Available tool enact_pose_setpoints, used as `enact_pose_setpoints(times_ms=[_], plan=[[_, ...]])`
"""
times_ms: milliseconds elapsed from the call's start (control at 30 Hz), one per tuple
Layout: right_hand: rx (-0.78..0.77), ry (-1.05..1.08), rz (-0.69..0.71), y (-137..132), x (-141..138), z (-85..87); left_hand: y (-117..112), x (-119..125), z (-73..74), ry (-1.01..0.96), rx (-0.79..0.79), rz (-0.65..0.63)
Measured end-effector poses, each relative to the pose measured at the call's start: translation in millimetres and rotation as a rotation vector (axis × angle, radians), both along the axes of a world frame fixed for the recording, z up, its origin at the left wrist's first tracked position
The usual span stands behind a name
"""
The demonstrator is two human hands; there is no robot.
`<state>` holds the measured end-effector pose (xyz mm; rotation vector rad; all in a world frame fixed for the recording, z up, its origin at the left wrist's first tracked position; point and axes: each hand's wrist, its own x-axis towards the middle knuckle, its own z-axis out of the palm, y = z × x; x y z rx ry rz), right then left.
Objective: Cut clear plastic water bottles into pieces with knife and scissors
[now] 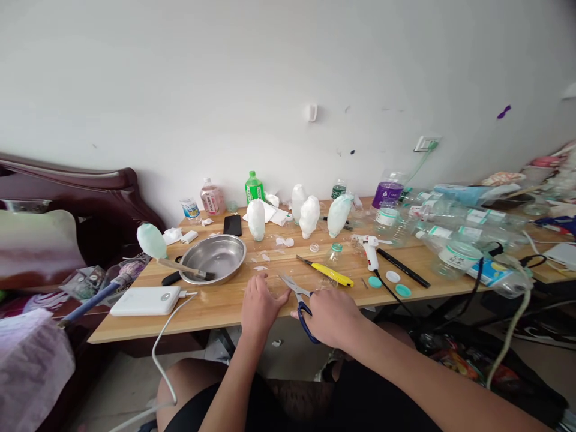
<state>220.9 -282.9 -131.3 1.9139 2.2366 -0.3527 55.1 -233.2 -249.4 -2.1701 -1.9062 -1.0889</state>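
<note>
My right hand (332, 315) grips blue-handled scissors (297, 298) at the front edge of the wooden table (216, 309), blades pointing up and left. My left hand (260, 305) rests beside the blades with its fingers curled on a clear piece of plastic (271, 280) that is hard to make out. A yellow utility knife (330, 273) lies just beyond the scissors. A small clear cut bottle top with a green cap (335, 253) stands behind the knife.
A steel bowl (215, 257) with a brush, a white power bank (144, 300) with cable, a black phone (233, 225), a white glue gun (371, 250), loose caps (392, 277), white bottle figures (309, 216) and many empty bottles (450, 240) crowd the table. A dark bed headboard (90, 198) stands left.
</note>
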Motion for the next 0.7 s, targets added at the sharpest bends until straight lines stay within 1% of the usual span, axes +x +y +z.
enact_pose_setpoints(times_ms=[100, 200, 467, 700], plan=[[0.071, -0.003, 0.019, 1, 1, -6.6, 0, 0, 1.3, -0.011, -0.023, -0.002], [0.105, -0.009, 0.040, 2, 2, -9.0, 0, 1, 2.7, -0.026, -0.033, -0.003], [0.154, -0.028, 0.080, 5, 7, -14.1, 0, 0, 2.7, -0.064, -0.033, -0.014], [0.152, -0.013, 0.080, 7, 14, -21.4, -1, 0, 3.7, -0.081, -0.066, -0.018]])
